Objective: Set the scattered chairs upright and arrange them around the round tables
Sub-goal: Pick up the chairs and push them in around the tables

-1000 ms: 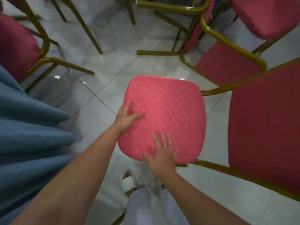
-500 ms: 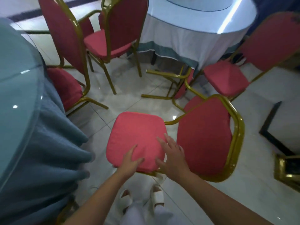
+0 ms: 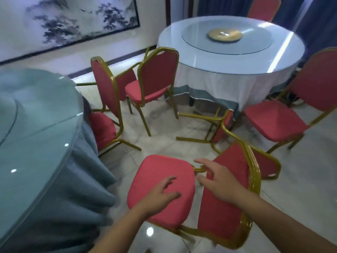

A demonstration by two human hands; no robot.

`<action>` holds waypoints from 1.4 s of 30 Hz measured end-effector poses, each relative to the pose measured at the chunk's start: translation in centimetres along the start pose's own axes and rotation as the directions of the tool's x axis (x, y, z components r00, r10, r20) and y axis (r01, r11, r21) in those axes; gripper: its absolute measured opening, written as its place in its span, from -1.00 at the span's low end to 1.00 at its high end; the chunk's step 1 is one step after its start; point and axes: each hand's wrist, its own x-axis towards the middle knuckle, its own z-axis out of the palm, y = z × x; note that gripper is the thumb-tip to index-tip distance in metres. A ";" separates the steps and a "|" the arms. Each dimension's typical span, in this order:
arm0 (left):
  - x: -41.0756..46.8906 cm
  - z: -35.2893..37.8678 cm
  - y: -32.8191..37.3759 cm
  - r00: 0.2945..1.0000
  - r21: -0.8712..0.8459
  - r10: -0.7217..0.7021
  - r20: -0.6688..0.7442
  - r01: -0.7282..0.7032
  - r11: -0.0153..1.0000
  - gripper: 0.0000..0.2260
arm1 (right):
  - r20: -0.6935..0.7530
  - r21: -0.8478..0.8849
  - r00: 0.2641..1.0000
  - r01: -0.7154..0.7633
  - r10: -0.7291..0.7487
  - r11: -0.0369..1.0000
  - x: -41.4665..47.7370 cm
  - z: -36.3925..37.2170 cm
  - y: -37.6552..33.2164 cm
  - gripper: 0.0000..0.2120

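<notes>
The left hand (image 3: pixel 160 195) is spread loosely over the near edge of the seat of the near chair (image 3: pixel 151 178), gripping nothing; whether the palm touches the cushion I cannot tell. The right hand (image 3: pixel 218 185) is also wide open and empty, its fingers just beside the gold frame where seat meets back, not closed round it. Both hands sit where a small shove or turn could be given, which suggests the chair is being squared up rather than lifted. It stands upright on the floor (image 3: pixel 164 141), back to the right and seat toward the draped edge of the blue table (image 3: pixel 32 125), so it looks nearly placed. Behind its back lies a fallen chair (image 3: pixel 264 166), legs pointing at the white table (image 3: pixel 228 75); it is probably the next job. Farther out, a tucked chair (image 3: pixel 104 88) stands at the blue table's edge, while a left chair (image 3: pixel 147 90) and a right chair (image 3: pixel 273 121) stand at the white table's edges, facing loosely and likely wanting straightening.
</notes>
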 end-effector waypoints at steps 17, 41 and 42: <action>-7.2 22.5 7.9 0.901 -0.337 -0.305 -0.308 0.197 0.921 -0.44 | 0.453 0.219 0.735 0.456 -0.504 0.863 -3.3 -10.5 10.9 -0.61; -6.1 31.2 5.9 0.747 -0.216 -0.223 -0.627 0.108 0.970 -0.19 | 0.541 -0.579 0.807 0.562 -0.237 0.591 4.7 -17.8 16.7 -0.16; -5.5 31.1 5.7 0.734 -0.215 -0.241 -0.635 0.132 0.968 -0.20 | 0.554 -0.573 0.798 0.573 -0.238 0.586 6.2 -17.3 17.2 -0.20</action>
